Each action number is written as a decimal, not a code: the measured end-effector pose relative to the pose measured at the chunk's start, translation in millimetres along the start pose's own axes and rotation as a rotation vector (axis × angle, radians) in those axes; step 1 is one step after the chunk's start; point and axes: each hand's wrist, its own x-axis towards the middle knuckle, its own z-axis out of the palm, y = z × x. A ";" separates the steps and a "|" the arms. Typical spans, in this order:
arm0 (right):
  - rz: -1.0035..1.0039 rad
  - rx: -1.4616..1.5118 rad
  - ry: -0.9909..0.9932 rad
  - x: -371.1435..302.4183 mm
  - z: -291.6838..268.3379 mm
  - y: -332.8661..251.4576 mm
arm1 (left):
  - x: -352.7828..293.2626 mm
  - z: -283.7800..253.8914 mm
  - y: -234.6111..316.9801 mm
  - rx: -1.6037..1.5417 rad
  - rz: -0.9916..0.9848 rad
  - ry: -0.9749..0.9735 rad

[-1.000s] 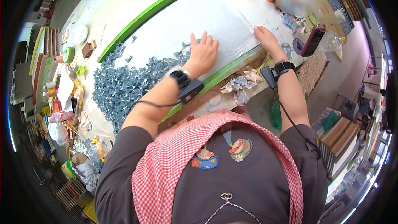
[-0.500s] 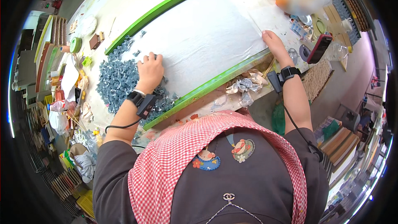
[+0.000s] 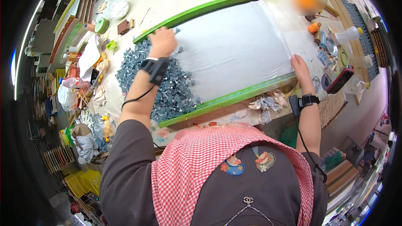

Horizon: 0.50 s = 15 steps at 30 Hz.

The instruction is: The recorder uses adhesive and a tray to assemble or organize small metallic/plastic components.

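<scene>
A heap of small blue-grey folded pieces (image 3: pixel 140 69) covers the left end of a white sheet (image 3: pixel 234 44) on the table. My left hand (image 3: pixel 163 42) is over the heap's far edge, close to the far green bar (image 3: pixel 197 10). Its fingers are bent and somewhat apart, with nothing visible held; their undersides are hidden. My right hand (image 3: pixel 300 69) is closed at the sheet's near right corner, thumb and fingers at its edge. The near green bar (image 3: pixel 234 99) runs along the sheet's near side.
At the right lie a phone (image 3: pixel 340 80), a clear bottle (image 3: pixel 349 34) and an orange spool (image 3: pixel 314 27). Crumpled foil-like paper (image 3: pixel 268 104) sits by the near table edge. Green tape (image 3: pixel 101 25) and a brown block (image 3: pixel 123 27) lie at the far left.
My left hand has moved away from me across the heap to the far green bar. My right hand stays at the sheet's corner. The whole view has shifted.
</scene>
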 end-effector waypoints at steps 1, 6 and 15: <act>-0.005 -0.001 -0.008 0.2 -0.7 -2.4 | 7.3 13.1 9.4 -0.053 0.083 0.093; 0.034 0.080 -0.065 10.5 0.8 18.7 | 34.7 63.4 13.3 -0.058 0.099 0.238; 0.115 0.204 -0.164 15.0 -6.5 22.7 | -17.0 61.9 -86.7 -0.236 -0.328 -0.137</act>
